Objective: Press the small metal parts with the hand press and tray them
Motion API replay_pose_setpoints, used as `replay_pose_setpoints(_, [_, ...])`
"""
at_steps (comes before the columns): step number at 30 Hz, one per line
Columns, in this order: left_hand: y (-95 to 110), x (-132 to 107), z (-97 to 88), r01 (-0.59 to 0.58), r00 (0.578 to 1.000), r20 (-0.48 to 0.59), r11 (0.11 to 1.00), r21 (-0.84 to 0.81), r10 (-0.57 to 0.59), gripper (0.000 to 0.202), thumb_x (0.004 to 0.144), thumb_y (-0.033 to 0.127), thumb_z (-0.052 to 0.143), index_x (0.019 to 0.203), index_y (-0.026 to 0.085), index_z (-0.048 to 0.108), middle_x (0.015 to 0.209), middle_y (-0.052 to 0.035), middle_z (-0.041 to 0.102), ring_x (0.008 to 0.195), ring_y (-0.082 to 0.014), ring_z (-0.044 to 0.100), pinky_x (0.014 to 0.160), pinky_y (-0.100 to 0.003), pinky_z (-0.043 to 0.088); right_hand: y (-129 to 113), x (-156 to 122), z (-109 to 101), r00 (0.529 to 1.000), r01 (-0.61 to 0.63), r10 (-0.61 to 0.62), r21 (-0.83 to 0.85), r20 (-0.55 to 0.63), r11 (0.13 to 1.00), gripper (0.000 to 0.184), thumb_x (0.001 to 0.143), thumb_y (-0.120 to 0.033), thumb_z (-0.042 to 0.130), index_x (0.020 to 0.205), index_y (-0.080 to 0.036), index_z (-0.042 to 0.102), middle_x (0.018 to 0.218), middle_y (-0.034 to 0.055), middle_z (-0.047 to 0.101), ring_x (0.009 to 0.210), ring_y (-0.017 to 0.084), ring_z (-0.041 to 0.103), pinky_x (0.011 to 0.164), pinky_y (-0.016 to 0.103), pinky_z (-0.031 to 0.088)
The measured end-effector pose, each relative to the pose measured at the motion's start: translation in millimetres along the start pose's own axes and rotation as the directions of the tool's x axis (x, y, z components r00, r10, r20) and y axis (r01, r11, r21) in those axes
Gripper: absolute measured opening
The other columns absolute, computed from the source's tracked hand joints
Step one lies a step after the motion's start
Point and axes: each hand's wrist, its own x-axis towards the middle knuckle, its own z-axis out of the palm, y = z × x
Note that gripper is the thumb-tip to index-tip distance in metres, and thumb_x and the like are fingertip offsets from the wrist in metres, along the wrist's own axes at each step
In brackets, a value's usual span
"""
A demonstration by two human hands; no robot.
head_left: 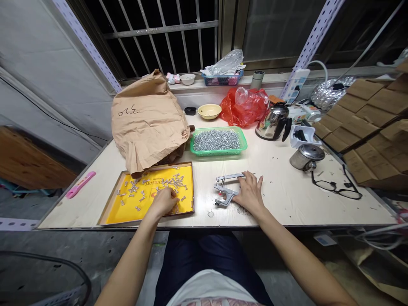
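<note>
Fingers of your left hand (163, 201) curl over small metal pieces (174, 182) in the yellow tray (121, 216), lower left; whether they pinch one cannot be told. Your right hand (250, 192) clamps grey pliers (227, 196), lower centre. Beyond sits a green basket (219, 153).

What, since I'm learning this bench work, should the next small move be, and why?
Perhaps lift one small metal piece from the tray with the left hand: it is down among several, while the right hand grips the open grey pliers.
</note>
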Motion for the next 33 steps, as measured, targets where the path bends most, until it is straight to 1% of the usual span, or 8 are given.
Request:
replay_pose_setpoints(8, [-2.4, -4.8, 1.9, 0.014, 0.999, 0.034, 0.992, 0.123, -0.018, 0.014, 0.068, 0.026, 0.055, 0.056, 0.019, 0.050, 0.071, -0.0097, 0.063, 0.076, -0.0252, 0.059, 0.062, -0.030, 0.036, -0.4, 0.1, -0.7, 1.000, -0.005, 0.005, 0.007, 0.005, 1.000, 0.072, 0.066, -0.071, 0.043, 0.106, -0.013, 0.055, 0.124, 0.0184, 0.044, 0.121, 0.034, 0.031, 0.099, 0.066, 0.007])
replay_pose_setpoints(10, [1.1, -7.1, 0.9, 0.016, 0.999, -0.039, 0.999, 0.036, -0.015, 0.015, 0.070, 0.026, 0.053, 0.058, 0.019, 0.048, 0.070, -0.0089, 0.062, 0.074, -0.0240, 0.058, 0.061, -0.030, 0.036, -0.7, 0.1, -1.2, 1.000, -0.008, 0.008, 0.007, -0.001, 1.000, 0.071, 0.066, -0.071, 0.043, 0.104, -0.013, 0.055, 0.124, 0.0183, 0.044, 0.122, 0.034, 0.030, 0.099, 0.066, 0.006])
replay_pose_setpoints(12, [9.6, -9.3, 3.4, -0.016, 0.988, -0.155, 0.985, -0.174, -0.011, 0.015, 0.073, 0.029, 0.051, 0.062, 0.018, 0.049, 0.068, -0.0064, 0.060, 0.070, -0.0208, 0.056, 0.060, -0.028, 0.036, -1.1, 0.1, -1.4, 1.000, 0.000, 0.000, 0.008, -0.009, 1.000, 0.071, 0.066, -0.071, 0.043, 0.104, -0.013, 0.055, 0.125, 0.0184, 0.043, 0.123, 0.034, 0.029, 0.100, 0.066, 0.005])
replay_pose_setpoints(14, [24.5, -10.9, 11.3, -0.096, 0.976, -0.218, 0.872, -0.480, -0.012, 0.015, 0.073, 0.032, 0.051, 0.069, 0.018, 0.050, 0.066, -0.0032, 0.057, 0.064, -0.0170, 0.055, 0.058, -0.026, 0.038, -1.5, 0.1, -1.3, 1.000, 0.013, -0.013, 0.009, -0.019, 1.000, 0.071, 0.066, -0.071, 0.043, 0.104, -0.013, 0.054, 0.126, 0.0186, 0.043, 0.124, 0.034, 0.028, 0.100, 0.066, 0.005])
replay_pose_setpoints(16, [44.4, -11.9, 24.3, -0.156, 0.980, -0.196, 0.667, -0.728, 0.015, 0.018, 0.070, 0.032, 0.056, 0.079, 0.017, 0.051, 0.063, 0.0002, 0.055, 0.059, -0.0135, 0.053, 0.055, -0.024, 0.038, -2.0, 0.0, -1.0, 0.999, 0.020, -0.020, 0.008, -0.029, 1.000, 0.070, 0.067, -0.070, 0.043, 0.104, -0.013, 0.054, 0.126, 0.0187, 0.043, 0.124, 0.034, 0.028, 0.100, 0.065, 0.005])
replay_pose_setpoints(19, [74.2, -12.4, 47.8, -0.149, 0.987, -0.104, 0.479, -0.865, 0.119, 0.033, 0.066, 0.027, 0.061, 0.094, 0.016, 0.048, 0.059, 0.0044, 0.052, 0.051, -0.0099, 0.049, 0.050, -0.021, 0.036, -2.4, 0.2, -0.9, 0.999, 0.019, -0.019, 0.000, -0.041, 1.000, 0.068, 0.067, -0.069, 0.043, 0.104, -0.013, 0.054, 0.126, 0.0188, 0.043, 0.124, 0.034, 0.028, 0.100, 0.065, 0.005])
replay_pose_setpoints(24, [97.7, -10.0, 70.8, -0.155, 0.976, -0.055, 0.490, -0.858, 0.212, 0.042, 0.068, 0.023, 0.060, 0.105, 0.016, 0.041, 0.061, 0.0045, 0.054, 0.053, -0.0096, 0.050, 0.053, -0.021, 0.036, -2.5, 1.4, -1.7, 0.997, 0.033, -0.034, -0.010, -0.063, 0.999, 0.067, 0.069, -0.065, 0.045, 0.107, -0.012, 0.052, 0.126, 0.0195, 0.043, 0.123, 0.034, 0.028, 0.100, 0.065, 0.004])
replay_pose_setpoints(33, [104.9, -9.0, 74.8, -0.179, 0.972, -0.078, 0.490, -0.853, 0.220, 0.046, 0.071, 0.027, 0.061, 0.109, 0.018, 0.037, 0.061, 0.0059, 0.053, 0.054, -0.0094, 0.050, 0.055, -0.022, 0.037, -3.2, 1.8, -3.9, 0.996, 0.038, -0.039, -0.019, -0.078, 0.999, 0.064, 0.070, -0.062, 0.046, 0.109, -0.012, 0.052, 0.127, 0.0191, 0.043, 0.124, 0.033, 0.027, 0.101, 0.063, 0.002])
